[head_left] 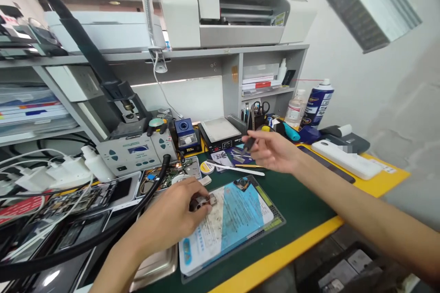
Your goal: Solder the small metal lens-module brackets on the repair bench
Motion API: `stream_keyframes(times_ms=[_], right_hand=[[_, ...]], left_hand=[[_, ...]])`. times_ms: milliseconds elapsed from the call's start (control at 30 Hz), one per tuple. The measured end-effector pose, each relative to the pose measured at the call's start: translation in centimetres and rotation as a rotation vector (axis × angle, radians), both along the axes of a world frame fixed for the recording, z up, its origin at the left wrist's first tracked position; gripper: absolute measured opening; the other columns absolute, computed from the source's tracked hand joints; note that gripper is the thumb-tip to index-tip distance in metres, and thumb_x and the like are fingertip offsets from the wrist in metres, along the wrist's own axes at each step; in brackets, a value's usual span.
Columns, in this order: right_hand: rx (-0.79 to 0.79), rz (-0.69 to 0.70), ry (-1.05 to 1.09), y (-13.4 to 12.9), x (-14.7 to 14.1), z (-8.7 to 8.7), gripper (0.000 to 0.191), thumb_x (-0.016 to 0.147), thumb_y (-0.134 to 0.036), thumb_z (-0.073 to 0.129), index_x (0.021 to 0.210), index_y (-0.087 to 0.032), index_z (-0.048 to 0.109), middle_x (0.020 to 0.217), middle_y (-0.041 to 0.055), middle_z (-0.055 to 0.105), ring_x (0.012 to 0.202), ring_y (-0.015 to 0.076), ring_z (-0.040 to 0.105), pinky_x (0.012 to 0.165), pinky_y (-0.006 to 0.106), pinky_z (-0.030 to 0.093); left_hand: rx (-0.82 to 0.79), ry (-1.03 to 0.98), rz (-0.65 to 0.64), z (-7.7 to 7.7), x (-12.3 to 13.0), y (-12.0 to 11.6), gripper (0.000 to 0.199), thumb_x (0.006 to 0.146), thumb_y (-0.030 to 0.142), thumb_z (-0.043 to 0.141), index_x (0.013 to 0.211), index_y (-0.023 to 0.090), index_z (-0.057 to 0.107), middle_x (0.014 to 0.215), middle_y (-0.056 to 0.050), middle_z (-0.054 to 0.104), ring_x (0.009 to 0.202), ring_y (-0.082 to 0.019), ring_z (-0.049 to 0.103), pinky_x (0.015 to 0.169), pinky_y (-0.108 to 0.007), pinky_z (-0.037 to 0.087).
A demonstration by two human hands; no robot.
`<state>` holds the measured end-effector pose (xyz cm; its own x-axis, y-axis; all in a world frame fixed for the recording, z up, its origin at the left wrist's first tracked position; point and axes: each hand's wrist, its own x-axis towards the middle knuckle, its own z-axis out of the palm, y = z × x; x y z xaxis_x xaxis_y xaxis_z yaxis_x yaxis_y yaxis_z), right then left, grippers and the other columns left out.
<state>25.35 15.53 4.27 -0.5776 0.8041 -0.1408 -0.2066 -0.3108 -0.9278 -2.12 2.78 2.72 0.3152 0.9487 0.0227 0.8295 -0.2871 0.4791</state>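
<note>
My left hand (184, 208) is closed around a small metallic part (212, 199) over the left side of a blue and white work pad (237, 219). Raised above the bench to the right, my right hand (270, 149) pinches a small dark object (250, 143) between thumb and fingers; its exact kind is too small to tell. On the pad's far edge rests a small circuit board (243, 183). A white stick (240, 169) and a yellow one lie just beyond the pad.
A black hose (137, 217) crosses the left side over phones and boards. Behind are a soldering station (187, 137), a heating plate (220, 129) and a grey control unit (130, 153). A spray can (316, 105) and a white power bank (345, 159) stand or lie right.
</note>
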Motion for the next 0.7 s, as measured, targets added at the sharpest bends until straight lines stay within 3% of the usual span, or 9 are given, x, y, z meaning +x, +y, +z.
stream_keyframes(times_ms=[133, 300, 700], right_hand=[[-0.081, 0.133, -0.045, -1.6, 0.5, -2.0, 0.028, 0.086, -0.036, 0.084, 0.088, -0.012, 0.071, 0.062, -0.0017, 0.066, 0.033, 0.0074, 0.053, 0.027, 0.015, 0.039], [-0.060, 0.121, -0.048, -3.5, 0.3, -3.6, 0.030, 0.077, -0.029, 0.093, 0.084, -0.015, 0.068, 0.063, -0.0044, 0.068, 0.037, 0.0091, 0.061, 0.031, 0.015, 0.047], [0.010, 0.088, -0.190, -5.8, -0.8, -3.2, 0.027, 0.076, -0.027, 0.090, 0.075, -0.015, 0.066, 0.055, 0.0005, 0.071, 0.036, 0.0139, 0.064, 0.032, 0.018, 0.052]], left_hand=[[-0.029, 0.004, 0.005, -0.2, -0.2, 0.2, 0.018, 0.096, 0.040, 0.059, 0.100, 0.029, 0.073, 0.101, 0.000, 0.071, 0.087, -0.021, 0.066, 0.076, -0.034, 0.046], [-0.033, -0.003, 0.006, -0.7, -0.4, 0.3, 0.017, 0.097, 0.041, 0.058, 0.099, 0.030, 0.071, 0.103, 0.001, 0.070, 0.090, -0.020, 0.065, 0.079, -0.034, 0.046], [0.036, 0.004, -0.001, -1.2, -0.4, 0.2, 0.017, 0.097, 0.043, 0.058, 0.099, 0.031, 0.071, 0.103, 0.000, 0.072, 0.090, -0.021, 0.067, 0.080, -0.035, 0.047]])
